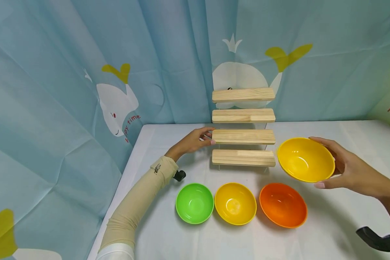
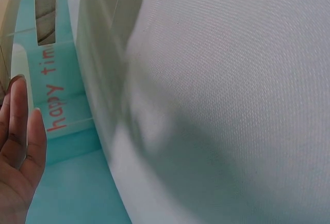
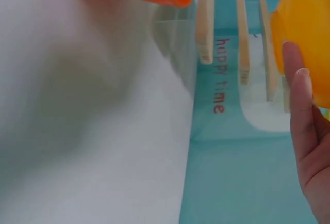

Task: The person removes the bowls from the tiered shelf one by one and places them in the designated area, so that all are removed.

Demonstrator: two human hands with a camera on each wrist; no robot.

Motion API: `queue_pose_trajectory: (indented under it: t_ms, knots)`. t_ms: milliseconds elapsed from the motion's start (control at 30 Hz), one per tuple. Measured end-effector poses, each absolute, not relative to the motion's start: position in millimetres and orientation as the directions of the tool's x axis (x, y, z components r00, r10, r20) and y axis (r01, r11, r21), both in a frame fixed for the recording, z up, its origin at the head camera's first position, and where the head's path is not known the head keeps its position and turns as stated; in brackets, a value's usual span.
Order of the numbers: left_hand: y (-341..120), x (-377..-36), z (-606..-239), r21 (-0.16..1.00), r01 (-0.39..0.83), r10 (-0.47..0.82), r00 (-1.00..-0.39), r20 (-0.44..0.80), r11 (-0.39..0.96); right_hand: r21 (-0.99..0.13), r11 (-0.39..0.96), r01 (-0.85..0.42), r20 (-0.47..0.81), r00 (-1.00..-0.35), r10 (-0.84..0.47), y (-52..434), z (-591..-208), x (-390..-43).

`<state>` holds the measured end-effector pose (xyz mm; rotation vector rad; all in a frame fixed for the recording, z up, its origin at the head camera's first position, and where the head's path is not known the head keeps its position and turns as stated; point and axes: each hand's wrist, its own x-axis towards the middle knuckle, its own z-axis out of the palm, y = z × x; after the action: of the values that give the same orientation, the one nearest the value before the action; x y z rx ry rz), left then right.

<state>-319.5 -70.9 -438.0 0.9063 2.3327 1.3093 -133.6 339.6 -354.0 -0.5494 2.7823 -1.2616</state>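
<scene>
My right hand (image 1: 351, 164) grips a yellow bowl (image 1: 305, 159) by its right side, thumb at the near edge and fingers at the far edge. The bowl is raised above the table, its inside tilted toward the head camera. My left hand (image 1: 195, 141) pinches the left end of the second-lowest board of a stepped wooden rack (image 1: 243, 136), index finger at the top edge and thumb below. In the left wrist view, the fingers (image 2: 18, 115) reach up to the board's end. The right wrist view shows the yellow bowl (image 3: 309, 33) beside the board ends.
In front of the rack, a green bowl (image 1: 195, 203), another yellow bowl (image 1: 235, 204) and an orange bowl (image 1: 283, 205) stand in a row on the white table (image 1: 227, 245). A blue curtain (image 1: 182, 54) with printed whales hangs behind and at the left.
</scene>
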Motion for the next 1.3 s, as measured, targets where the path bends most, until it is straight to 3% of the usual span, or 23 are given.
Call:
queue_pose_trajectory:
  t_ms: [767,1300]
  knots:
    - [-71,-320,-440,0.846,0.363,0.654,-0.756,0.023,0.39,-0.727,0.637,-0.256,0.099,-0.957,-0.272,387,-396,-93]
    - [-70,-318,-438,0.836,0.354,0.64,-0.768,0.003,0.42,-0.797,0.589,-0.129,-0.029,-0.968,-0.251,415,-430,-75]
